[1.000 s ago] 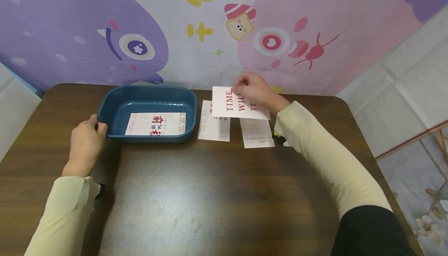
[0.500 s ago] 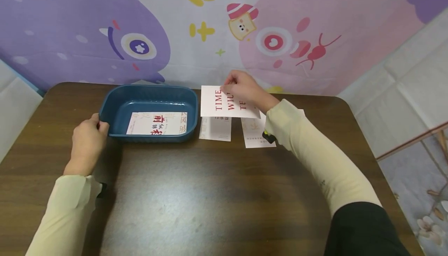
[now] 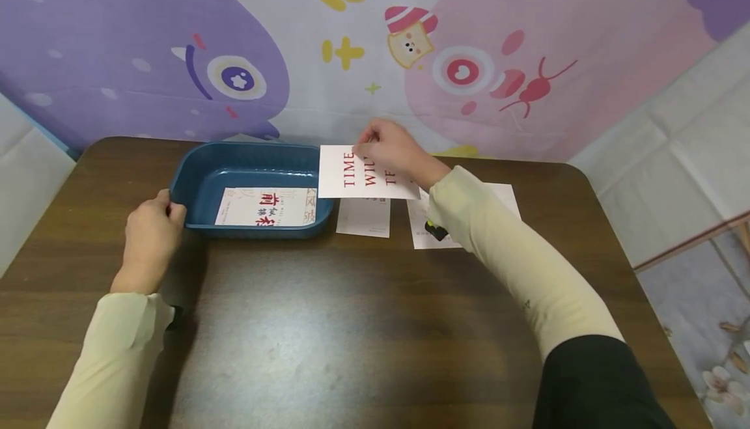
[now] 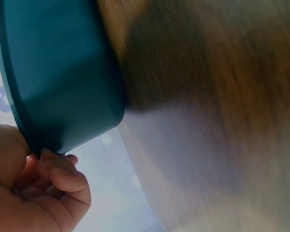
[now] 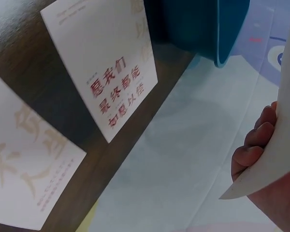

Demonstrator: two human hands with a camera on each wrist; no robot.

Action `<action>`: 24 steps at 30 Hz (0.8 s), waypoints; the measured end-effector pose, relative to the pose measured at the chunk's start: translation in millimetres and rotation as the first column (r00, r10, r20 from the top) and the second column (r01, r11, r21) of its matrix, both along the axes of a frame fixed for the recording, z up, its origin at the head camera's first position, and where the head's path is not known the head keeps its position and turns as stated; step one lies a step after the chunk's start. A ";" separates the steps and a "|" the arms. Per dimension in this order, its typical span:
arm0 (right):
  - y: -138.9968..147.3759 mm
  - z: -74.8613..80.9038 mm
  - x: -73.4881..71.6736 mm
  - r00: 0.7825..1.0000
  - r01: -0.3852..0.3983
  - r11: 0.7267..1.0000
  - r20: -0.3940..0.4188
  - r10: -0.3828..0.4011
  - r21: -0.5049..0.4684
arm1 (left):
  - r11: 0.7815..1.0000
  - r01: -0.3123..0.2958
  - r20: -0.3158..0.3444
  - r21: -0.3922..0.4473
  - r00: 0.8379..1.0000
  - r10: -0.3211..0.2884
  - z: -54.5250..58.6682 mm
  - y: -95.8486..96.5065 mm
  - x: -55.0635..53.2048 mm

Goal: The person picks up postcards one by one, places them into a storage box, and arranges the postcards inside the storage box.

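Note:
My left hand (image 3: 151, 237) grips the left rim of a dark blue plastic basin (image 3: 258, 232); the left wrist view has thumb and fingers pinching that rim. Inside the basin lies a white card (image 3: 266, 207) with red and gold characters. My right hand (image 3: 391, 149) pinches the top edge of another white card (image 3: 346, 185), lettered in red with "TIME" and partly covered by the fingers. This held card is raised above the table, its left edge overlapping the basin's right rim in the head view. In the right wrist view it appears as a curved pale sheet beside curled fingers (image 5: 256, 140).
Beneath the held card, a printed card (image 3: 364, 217) lies on the brown wooden table (image 3: 351, 325), just right of the basin. Farther right, another card (image 3: 422, 237) and a third (image 3: 504, 194) are partly hidden by the right sleeve. A cartoon cloth (image 3: 346, 110) hangs behind the table.
My right hand has carried the "TIME" card leftward, from above the table cards to the basin's right rim. The left hand keeps its grip on the basin.

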State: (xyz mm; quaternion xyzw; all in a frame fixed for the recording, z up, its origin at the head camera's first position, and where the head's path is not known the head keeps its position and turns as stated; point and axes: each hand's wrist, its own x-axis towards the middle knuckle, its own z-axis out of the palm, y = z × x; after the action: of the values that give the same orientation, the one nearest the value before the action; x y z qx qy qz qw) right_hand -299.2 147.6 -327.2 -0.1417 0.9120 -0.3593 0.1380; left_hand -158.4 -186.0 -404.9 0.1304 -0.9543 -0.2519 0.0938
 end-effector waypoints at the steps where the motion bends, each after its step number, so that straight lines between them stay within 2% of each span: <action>1: -1.8 0.1 0.3 1.000 -0.005 1.000 -0.001 0.005 0.000 | 1.000 -0.002 0.007 0.005 1.000 0.002 0.1 0.2 0.1; 19: -32.7 -1.3 3.9 0.998 -0.067 0.998 0.008 0.067 -0.005 | 1.000 -0.014 0.015 0.017 1.000 0.014 0.9 0.4 0.4; 24: -43.5 -1.7 4.0 0.995 -0.097 0.995 -0.030 0.097 -0.007 | 1.000 -0.007 -0.010 0.006 1.000 0.007 -0.3 -0.1 -0.8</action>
State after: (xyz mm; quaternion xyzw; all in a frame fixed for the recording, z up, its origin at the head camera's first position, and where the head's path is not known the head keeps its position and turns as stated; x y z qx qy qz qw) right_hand -295.2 104.2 -328.9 -0.1917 0.9045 -0.3538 0.1411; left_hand -159.2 -186.1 -405.1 0.1329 -0.9527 -0.2548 0.0989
